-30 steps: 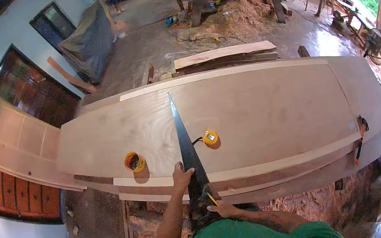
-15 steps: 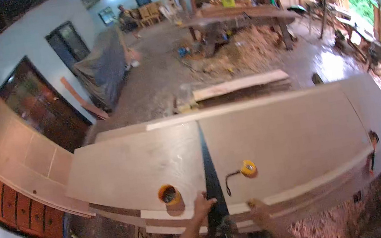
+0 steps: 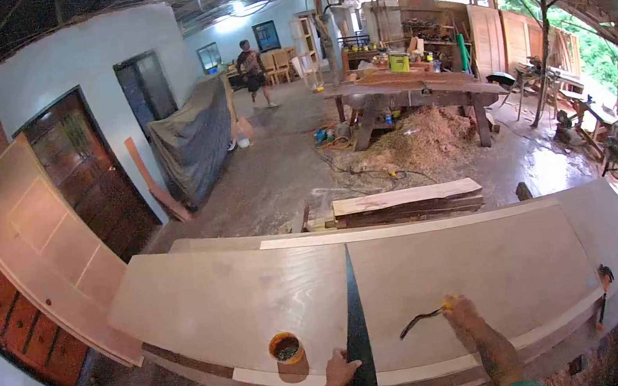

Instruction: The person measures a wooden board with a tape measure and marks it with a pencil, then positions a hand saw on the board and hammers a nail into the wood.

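Note:
Two pale plywood panels lie side by side in front of me, the left panel [image 3: 222, 308] and the right panel [image 3: 477, 264], with a dark wedge-shaped gap [image 3: 354, 305] between them. My left hand [image 3: 340, 369] rests at the inner edge of the left panel, fingers out toward the gap. On the right panel, my right hand [image 3: 464, 313] is closed over a yellow tape measure [image 3: 446, 306], mostly hidden beneath it; its black strap [image 3: 416, 325] trails left. A yellow tub [image 3: 286, 347] with dark contents stands on the left panel, near my left hand.
A hammer [image 3: 604, 293] lies by the right panel's outer edge. Beyond are stacked planks [image 3: 406, 197], a workbench [image 3: 420, 84] over a sawdust heap [image 3: 435, 136], and a tarp-covered pile [image 3: 195, 142]. A large panel [image 3: 46, 230] leans at left. A person [image 3: 252, 70] is far back.
My right hand has moved from the front edge onto the tape measure and closed over it. My left hand remains by the gap. The camera view has tilted up.

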Demonstrator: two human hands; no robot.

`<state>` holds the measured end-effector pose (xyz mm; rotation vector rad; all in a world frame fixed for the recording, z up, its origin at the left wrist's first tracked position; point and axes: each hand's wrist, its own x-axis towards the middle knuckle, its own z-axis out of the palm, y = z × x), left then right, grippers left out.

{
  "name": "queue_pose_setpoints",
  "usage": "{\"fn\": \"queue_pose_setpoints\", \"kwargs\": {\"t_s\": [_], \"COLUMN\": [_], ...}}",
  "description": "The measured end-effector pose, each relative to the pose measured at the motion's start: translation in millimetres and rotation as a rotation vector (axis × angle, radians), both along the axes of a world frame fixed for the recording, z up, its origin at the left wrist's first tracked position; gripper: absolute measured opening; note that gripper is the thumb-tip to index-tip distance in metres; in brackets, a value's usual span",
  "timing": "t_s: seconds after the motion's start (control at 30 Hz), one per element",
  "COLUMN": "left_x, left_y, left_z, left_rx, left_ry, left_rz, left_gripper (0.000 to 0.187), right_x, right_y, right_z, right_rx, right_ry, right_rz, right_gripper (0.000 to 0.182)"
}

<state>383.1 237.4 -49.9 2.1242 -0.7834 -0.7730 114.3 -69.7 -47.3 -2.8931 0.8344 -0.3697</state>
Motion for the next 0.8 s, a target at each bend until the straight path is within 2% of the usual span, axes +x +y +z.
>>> {"fn": "queue_pose_setpoints", "kwargs": {"t_s": [0.03, 0.07, 0.1, 0.13, 0.23, 0.3, 0.33, 0.37, 0.4, 0.47, 0.5, 0.53, 0.57, 0.6, 0.63, 0.67, 0.7, 0.77, 0.8], "left_x": [-1, 0, -1, -1, 7, 12, 9, 9, 18, 32, 37, 45, 50, 52, 42, 33, 30, 19, 12], "left_y": [1, 0, -1, -2, -7, -14, -16, -20, -25, -32, -31, -27, -30, -39, -50, -59, -65, -80, -84], "left_z": [0, -1, -6, -13, -36, -34, -24, -15, -14, -20, -30, -44, -44, -48, -32, -19, -13, -7, -5], "left_rx": [0.001, 0.003, 0.002, 0.031, 0.0, -0.047, -0.064, -0.078, -0.074, 0.194, 0.213, 0.122, 0.026, 0.033, 0.025, 0.016, 0.028, -0.222, -0.213], "left_ry": [0.005, 0.009, 0.01, -0.047, -0.124, -0.129, -0.072, -0.014, -0.015, 0.197, 0.186, 0.25, 0.321, 0.321, -0.042, -0.404, -0.391, -0.132, -0.111], "left_rz": [0.015, 0.021, -0.017, 0.015, -0.009, -0.062, -0.031, 0.0, -0.061, -0.068, -0.118, -0.239, -0.35, -0.371, -0.474, -0.566, -0.577, -0.4, -0.41], "left_gripper": [0.063, 0.063, 0.063, 0.063, 0.059, 0.057, 0.048, 0.04, 0.04, 0.036, 0.036, 0.034, 0.039, 0.039, 0.022, 0.027, 0.027, 0.022, 0.022], "right_x": [-20, -37, -56, -73, -110, -123, -124, -121, -108, -96, -93, -91, -89, -88, -86, -85, -84, -83, -80], "right_y": [-19, -35, -40, -21, 10, 33, 44, 54, 63, 65, 60, 61, 65, 66, 65, 63, 64, 71, 78], "right_z": [-17, -28, -33, -16, -17, -37, -47, -53, -50, -54, -56, -56, -49, -41, -33, -28, -25, -12, 2], "right_rx": [-0.071, 0.017, 0.104, 0.101, 0.007, -0.169, -0.29, -0.31, -0.151, -0.009, -0.05, -0.083, -0.077, -0.033, 0.013, 0.021, 0.06, 0.103, 0.11], "right_ry": [-0.059, -0.131, -0.209, -0.214, -0.159, 0.117, 0.307, 0.36, 0.0, -0.378, -0.295, -0.213, -0.214, -0.178, -0.138, -0.127, -0.175, -0.204, -0.244], "right_rz": [-0.019, -0.293, -0.577, -0.626, -0.617, -0.483, -0.404, -0.413, -0.538, -0.706, -0.717, -0.72, -0.756, -0.79, -0.814, -0.822, -0.85, -0.898, -0.892], "right_gripper": [0.056, 0.038, 0.029, 0.029, 0.029, 0.03, 0.03, 0.032, 0.029, 0.027, 0.025, 0.022, 0.022, 0.021, 0.02, 0.02, 0.018, 0.016, 0.015]}}
